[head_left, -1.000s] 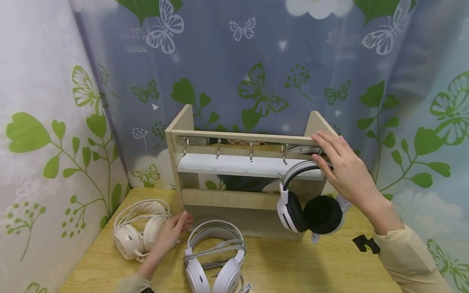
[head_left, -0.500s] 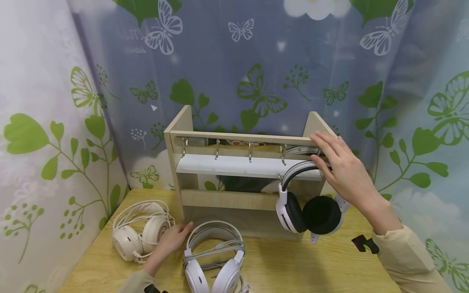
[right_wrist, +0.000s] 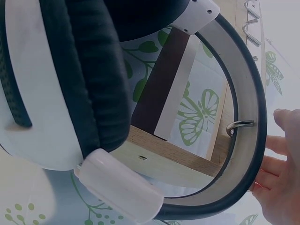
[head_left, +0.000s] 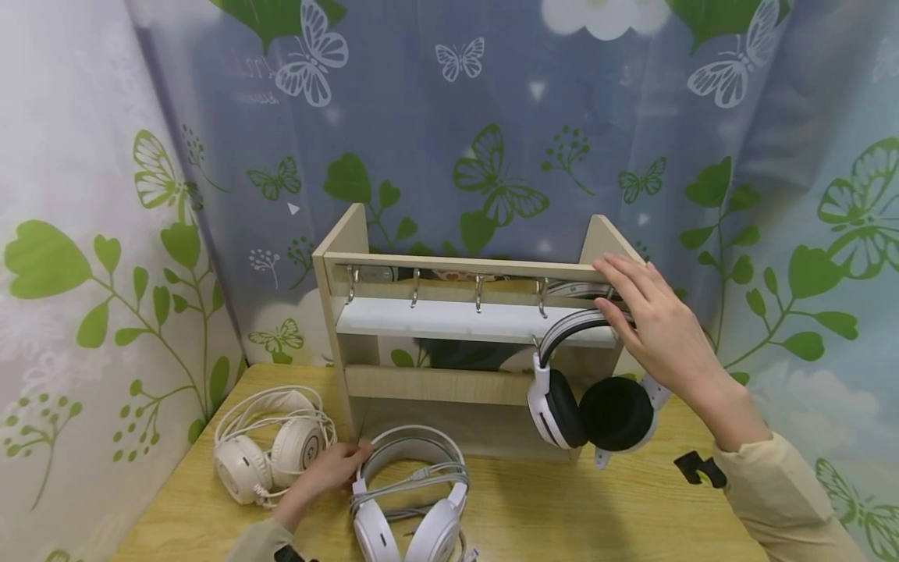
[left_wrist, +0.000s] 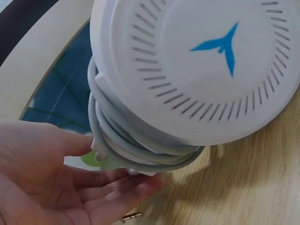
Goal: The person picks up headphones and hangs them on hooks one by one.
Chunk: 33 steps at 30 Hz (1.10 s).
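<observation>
White headphones (head_left: 438, 531), a grey cable wrapped round them, lie on the table at front centre. My left hand (head_left: 332, 470) reaches their headband's left side, fingertips at the band. In the left wrist view, thumb and fingers are apart beside the cable-wrapped part, below an ear cup (left_wrist: 211, 61) with a blue mark. White headphones with black ear pads (head_left: 618, 414) hang at the rack's right end; in the right wrist view, a metal hook (right_wrist: 241, 124) supports their headband. My right hand (head_left: 656, 328) rests over the rack's top right corner, its extended fingers beside that headband.
The wooden rack (head_left: 435, 384) carries several metal hooks (head_left: 479, 295) along its top board and a white shelf (head_left: 449, 320) below. Cream headphones (head_left: 242, 468) with a loose cable lie at the left of the table (head_left: 548, 515). Patterned curtains (head_left: 421, 101) surround it.
My left hand has moved down and slightly right, from beside the cream headphones to the middle headphones' headband. My right hand and the hanging headphones keep their place.
</observation>
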Motion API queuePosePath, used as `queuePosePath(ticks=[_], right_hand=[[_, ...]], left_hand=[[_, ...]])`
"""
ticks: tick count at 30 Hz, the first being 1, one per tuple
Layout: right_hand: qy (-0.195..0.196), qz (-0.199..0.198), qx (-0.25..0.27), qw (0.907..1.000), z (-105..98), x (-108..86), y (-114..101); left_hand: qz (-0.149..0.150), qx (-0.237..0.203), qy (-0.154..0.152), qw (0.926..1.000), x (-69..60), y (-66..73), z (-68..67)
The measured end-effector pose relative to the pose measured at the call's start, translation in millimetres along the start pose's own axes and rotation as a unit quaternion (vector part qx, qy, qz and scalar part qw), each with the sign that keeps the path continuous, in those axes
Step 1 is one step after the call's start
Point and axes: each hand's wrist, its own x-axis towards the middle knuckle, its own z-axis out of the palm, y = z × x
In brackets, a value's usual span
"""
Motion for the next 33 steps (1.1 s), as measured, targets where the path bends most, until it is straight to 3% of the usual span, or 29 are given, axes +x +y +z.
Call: queuePosePath(ticks=[3,7,14,20,24,33], right_hand=[[0.001,-0.001,0.0,1.0,0,-0.3,0],[0.0,-0.001,0.001,1.0,0,-0.1,0],[-0.002,0.001,0.001,1.0,0,0.2,0],[-0.003,0.001,0.001,1.0,-1,0.2,-1],[-0.004,0.001,0.001,1.0,-1,0.4,-1],[-0.006,0.002,0.003,1.0,-1,0.5,-1]], left_hand=[[-0.003,-0.034,-0.009,0.9994,-0.4,-2.1,0.1],[0.002,-0.104,-0.055,0.9931,-0.9,-5.7,-1.3],[-0.024,-0.248,-0.127,0.9601,5.0,-17.0,-0.9],[-0.022,-0.291,-0.161,0.943,9.7,-21.4,-3.1],[-0.018,-0.304,-0.161,0.9387,9.6,-20.1,-2.4],[-0.003,-0.283,-0.118,0.9519,3.4,-13.7,-5.5]])
